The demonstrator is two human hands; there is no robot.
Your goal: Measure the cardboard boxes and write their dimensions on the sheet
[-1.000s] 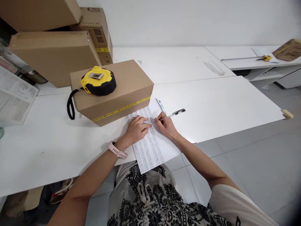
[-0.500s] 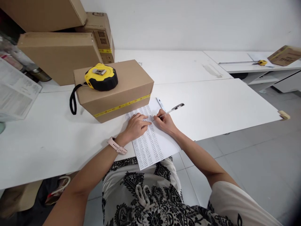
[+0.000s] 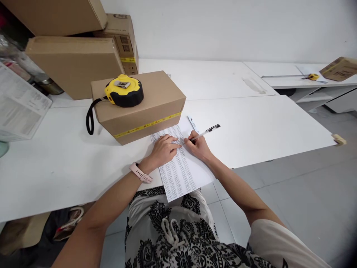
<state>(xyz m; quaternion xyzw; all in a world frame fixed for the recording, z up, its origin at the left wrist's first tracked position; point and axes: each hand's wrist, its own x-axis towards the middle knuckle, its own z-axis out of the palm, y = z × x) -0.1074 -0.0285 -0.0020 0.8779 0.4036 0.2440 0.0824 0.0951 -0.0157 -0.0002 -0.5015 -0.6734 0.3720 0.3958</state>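
A printed sheet with rows of small figures lies on the white table, its near end hanging over the edge. My left hand rests flat on the sheet with fingers stretched out, a pink watch on the wrist. My right hand is closed round a pen, whose tip touches the sheet near my left fingertips. Just behind the sheet stands a cardboard box with a yellow tape band. A yellow and black tape measure sits on top of it, its black strap hanging down the left side.
Larger cardboard boxes are stacked at the back left. Printed papers lie at the far left. Another desk at the far right carries a box and a second tape measure. Grey tiled floor lies to the right.
Both hands stay on the sheet; the pen tip has shifted slightly along the rows. The view has drifted a little, so things sit somewhat further right.
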